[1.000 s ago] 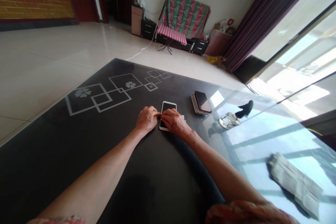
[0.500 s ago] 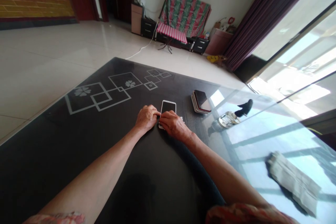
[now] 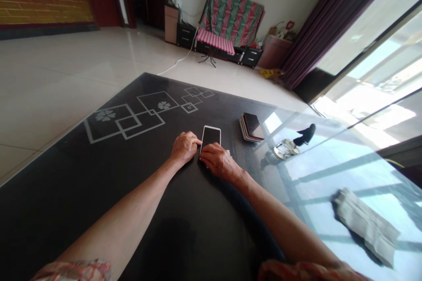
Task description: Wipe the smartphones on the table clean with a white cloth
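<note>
A smartphone (image 3: 212,135) with a white frame and a dark screen lies flat on the black table. My left hand (image 3: 185,146) rests on the table at its left side, fingers curled in, with the fingertips against the phone's edge. Over the lower part of the screen lies my right hand (image 3: 219,159), its fingers bent and pressed together, reaching to the phone's lower left edge. A small white bit (image 3: 229,153) shows beyond the knuckles of the right hand. Whatever is under those fingers stays hidden.
Right of the phone, a stack of phones (image 3: 252,127) stands on the glossy table (image 3: 148,202). Farther right are a clear glass bottle (image 3: 286,149) with a black spray top and a folded grey cloth (image 3: 367,224). A covered piece of furniture (image 3: 232,15) stands against the wall.
My right hand has slid slightly down along the phone, showing more of the screen. The left hand stays at the phone's left edge.
</note>
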Motion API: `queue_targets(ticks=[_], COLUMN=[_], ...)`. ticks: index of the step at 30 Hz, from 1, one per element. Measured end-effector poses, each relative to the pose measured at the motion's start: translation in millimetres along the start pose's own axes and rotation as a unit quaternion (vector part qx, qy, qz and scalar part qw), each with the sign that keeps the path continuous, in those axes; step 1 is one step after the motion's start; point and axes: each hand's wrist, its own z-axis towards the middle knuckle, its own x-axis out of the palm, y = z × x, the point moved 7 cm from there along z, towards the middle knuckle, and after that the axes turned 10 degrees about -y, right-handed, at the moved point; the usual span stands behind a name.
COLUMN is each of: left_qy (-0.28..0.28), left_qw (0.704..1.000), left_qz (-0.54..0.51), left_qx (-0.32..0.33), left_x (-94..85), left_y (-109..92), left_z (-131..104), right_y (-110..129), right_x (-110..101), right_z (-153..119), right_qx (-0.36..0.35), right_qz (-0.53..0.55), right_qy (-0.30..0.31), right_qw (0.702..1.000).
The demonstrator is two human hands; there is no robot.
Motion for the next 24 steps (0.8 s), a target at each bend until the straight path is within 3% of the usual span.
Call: queue_targets(ticks=[12,19,24], left_qy=[0.004,0.001,-0.001], left_qw=[1.000,1.000,1.000], left_qz=[0.011,0.012,0.015], left_qx=[-0.008,-0.006,-0.004], left_x=[-1.1,-0.5,0.1], left_y=[0,1,2], left_z=[0,0,0], right_y=[0,-7,-7], right_x=[0,-16,-15], right_z=[-6,-23,-24], right_qx=[0.043,0.068,0.069], right_qz=[-0.003,0.013,0.017], right_qy=[-0.031,-0.067,-0.064], right_qw=[0.999,0.995,0.995])
